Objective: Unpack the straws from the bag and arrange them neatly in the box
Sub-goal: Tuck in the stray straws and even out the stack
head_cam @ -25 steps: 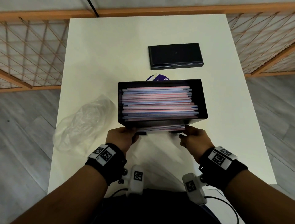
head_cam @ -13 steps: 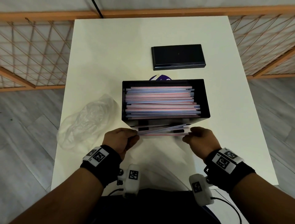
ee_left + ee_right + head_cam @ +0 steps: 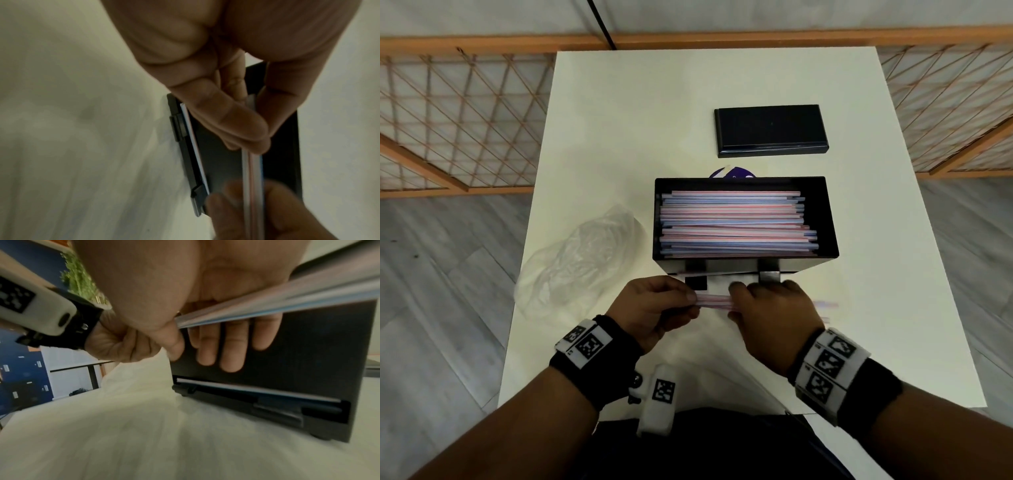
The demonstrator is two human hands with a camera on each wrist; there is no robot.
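Left hand (image 3: 654,308) pinches small straw bundle (image 3: 714,302) | right hand (image 3: 770,315) curls round same bundle | black box (image 3: 828,219) full of straws, just beyond | crumpled bag (image 3: 578,260) on worktop (image 3: 640,113), left

Open table (image 3: 654,113) is left behind and left of the box (image 3: 830,222). The box top is uncovered, filled high with straws (image 3: 736,222). The near-left is taken by the bag (image 3: 582,260), the far right by the lid (image 3: 770,130). The strip before the box is occupied by both hands.
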